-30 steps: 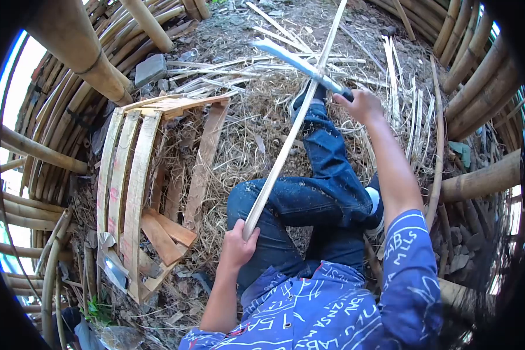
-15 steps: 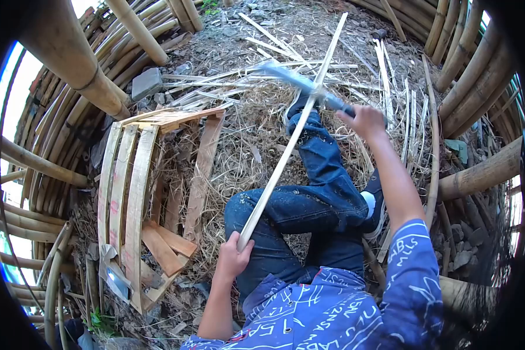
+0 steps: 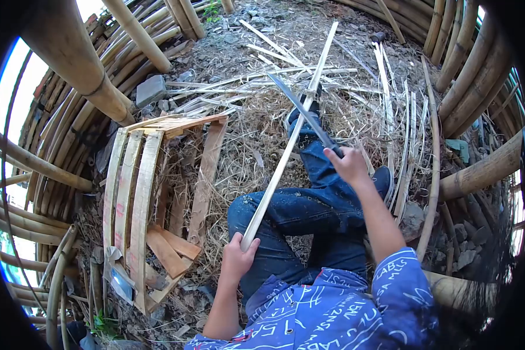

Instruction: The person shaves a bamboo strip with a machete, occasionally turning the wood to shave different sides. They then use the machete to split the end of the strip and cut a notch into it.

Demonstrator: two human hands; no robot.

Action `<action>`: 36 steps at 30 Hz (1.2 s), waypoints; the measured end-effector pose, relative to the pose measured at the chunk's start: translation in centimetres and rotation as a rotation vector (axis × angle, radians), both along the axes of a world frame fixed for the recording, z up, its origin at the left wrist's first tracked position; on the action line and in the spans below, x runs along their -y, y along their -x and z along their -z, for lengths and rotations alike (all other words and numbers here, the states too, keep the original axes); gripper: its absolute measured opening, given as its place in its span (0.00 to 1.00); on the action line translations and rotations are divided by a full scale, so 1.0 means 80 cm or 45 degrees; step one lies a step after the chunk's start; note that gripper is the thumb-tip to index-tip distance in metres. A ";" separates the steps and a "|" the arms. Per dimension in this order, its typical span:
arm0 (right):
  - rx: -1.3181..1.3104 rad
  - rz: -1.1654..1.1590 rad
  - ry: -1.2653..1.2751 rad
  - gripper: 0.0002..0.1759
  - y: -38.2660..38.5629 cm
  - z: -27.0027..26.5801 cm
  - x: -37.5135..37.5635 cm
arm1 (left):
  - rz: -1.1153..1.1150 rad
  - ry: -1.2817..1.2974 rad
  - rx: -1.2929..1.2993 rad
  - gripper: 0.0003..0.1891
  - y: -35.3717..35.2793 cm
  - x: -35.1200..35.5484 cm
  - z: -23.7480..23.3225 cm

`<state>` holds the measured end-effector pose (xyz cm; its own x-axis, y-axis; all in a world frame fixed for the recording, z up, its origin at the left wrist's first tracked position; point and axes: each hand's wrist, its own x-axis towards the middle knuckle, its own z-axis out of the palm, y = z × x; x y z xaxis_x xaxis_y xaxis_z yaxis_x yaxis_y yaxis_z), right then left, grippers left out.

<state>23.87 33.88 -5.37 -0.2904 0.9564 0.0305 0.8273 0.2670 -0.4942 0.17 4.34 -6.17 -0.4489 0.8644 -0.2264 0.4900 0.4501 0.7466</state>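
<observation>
My left hand is closed around the near end of a long, pale bamboo strip. The strip runs forward over my bent leg and past my shoe, its far end up over the littered ground. In my right hand is the dark handle of a machete, fingers wrapped round it. Its long blade points forward and to the left, crossing the strip about halfway up. My jeans lie beneath the strip, with small shavings on the knee.
A wooden slatted crate lies at the left, some loose boards inside. Split bamboo strips and curly shavings cover the ground. Stacked bamboo poles stand on both sides. A grey block rests at the back left.
The machete has come nearer to me along the strip, my right hand moving down and left. The strip's far end has shifted slightly left and lower. My left hand keeps its grip.
</observation>
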 end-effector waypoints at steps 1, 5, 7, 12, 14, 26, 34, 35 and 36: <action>-0.187 -0.024 0.111 0.38 0.011 0.005 0.014 | -0.001 -0.002 -0.002 0.21 -0.003 0.000 -0.002; -0.826 -0.031 0.504 0.28 0.070 0.016 0.083 | -0.061 0.042 -0.054 0.22 -0.014 0.003 -0.011; -0.804 -0.071 0.558 0.27 0.092 0.018 0.103 | -0.068 0.035 -0.076 0.21 -0.020 0.004 -0.019; -0.530 -0.162 0.416 0.28 0.119 0.014 0.115 | -0.019 0.093 -0.119 0.19 -0.027 0.008 -0.038; -0.415 -0.182 0.414 0.28 0.122 0.012 0.126 | 0.012 0.144 -0.104 0.19 -0.025 0.008 -0.047; -0.121 -0.225 0.339 0.27 0.137 0.000 0.137 | 0.282 -0.250 -0.327 0.28 -0.028 0.017 -0.162; -0.139 -0.282 0.311 0.29 0.143 0.013 0.132 | 0.978 -1.736 1.230 0.19 -0.073 -0.001 -0.291; -0.129 -0.280 0.301 0.29 0.145 0.012 0.133 | 0.997 -1.766 1.256 0.19 -0.080 -0.001 -0.293; -0.120 -0.264 0.291 0.28 0.143 0.011 0.135 | 1.004 -1.780 1.275 0.18 -0.084 0.000 -0.292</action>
<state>12.40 23.08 -6.28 -0.4859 0.8623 -0.1423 0.7148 0.2984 -0.6325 6.93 4.37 17.22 -0.0783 0.5473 0.8333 -0.5338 -0.7290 0.4286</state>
